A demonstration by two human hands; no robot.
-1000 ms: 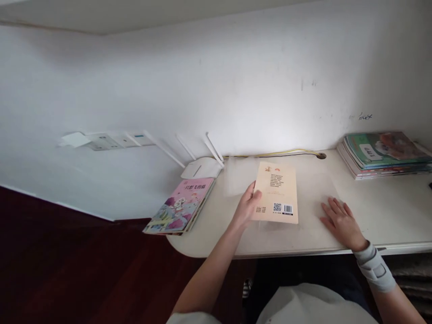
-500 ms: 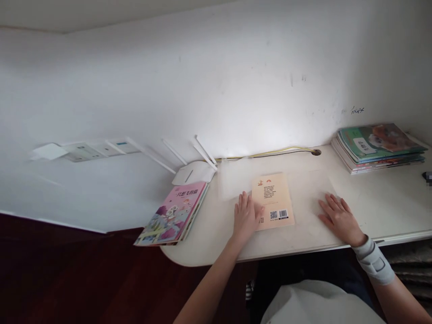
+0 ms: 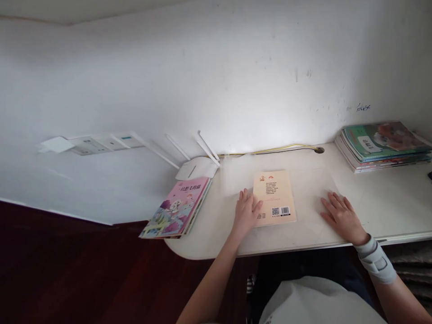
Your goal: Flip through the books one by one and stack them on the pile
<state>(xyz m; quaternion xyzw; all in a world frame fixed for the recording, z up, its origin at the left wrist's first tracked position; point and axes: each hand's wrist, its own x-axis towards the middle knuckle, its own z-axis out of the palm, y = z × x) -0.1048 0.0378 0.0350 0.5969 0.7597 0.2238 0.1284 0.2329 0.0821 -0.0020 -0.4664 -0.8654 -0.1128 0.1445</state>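
A peach-coloured book (image 3: 278, 193) lies face down on the desk, with printed text, a QR code and a barcode on its back cover. Under and around it spreads a clear plastic sheet (image 3: 308, 193), whose faint edges show on both sides. My left hand (image 3: 245, 213) lies flat at the book's lower left edge, thumb near or on the cover, which I cannot tell exactly. To the right of the book, my right hand (image 3: 342, 217) rests with fingers spread on the sheet's right part. Neither hand grips anything.
A white router (image 3: 197, 168) with several antennas stands by the wall. Before it, a stack of picture books (image 3: 177, 207) overhangs the desk's left end. More books (image 3: 384, 144) are piled at the right. Cables (image 3: 280, 149) run to a hole (image 3: 319, 150) in the white desk (image 3: 202, 243).
The view has shifted slightly, so the scene sits a little further right and higher. My left thumb shows more clearly beside the book; both hands otherwise stay about where they were.
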